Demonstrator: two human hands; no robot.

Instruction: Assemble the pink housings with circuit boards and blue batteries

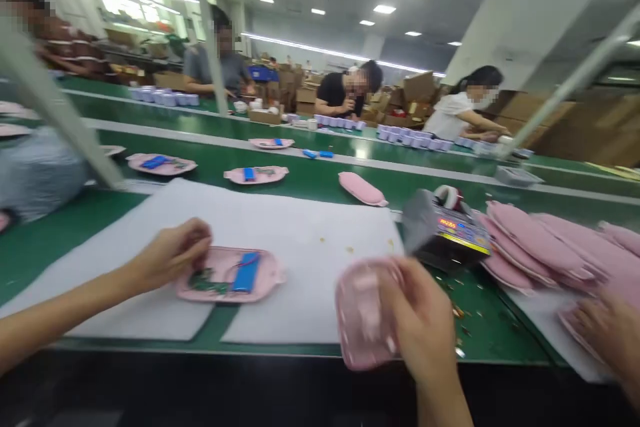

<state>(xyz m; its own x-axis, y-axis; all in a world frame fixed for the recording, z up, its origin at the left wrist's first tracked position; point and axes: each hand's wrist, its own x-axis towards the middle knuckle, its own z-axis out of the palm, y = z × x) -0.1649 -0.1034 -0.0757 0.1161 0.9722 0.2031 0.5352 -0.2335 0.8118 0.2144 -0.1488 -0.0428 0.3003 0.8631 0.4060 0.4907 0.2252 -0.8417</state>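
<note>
Currently: left hand [170, 255] half-closed, grip unclear, fingers [203, 247] at the rim of a pink plastic housing [267, 273] lying on a white foam sheet [310, 240], with a blue battery [246, 272] and green circuit board [204, 282] inside; right hand [415, 320] gripping a blurred pink housing cover [363, 313], near a gray display unit [445, 233].

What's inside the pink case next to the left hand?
A blue block, maybe a battery, sits in the pink case, with thin wires and a green circuit board. The left hand hides one corner of the case, and whatever lies under the blue block cannot be seen.
</note>
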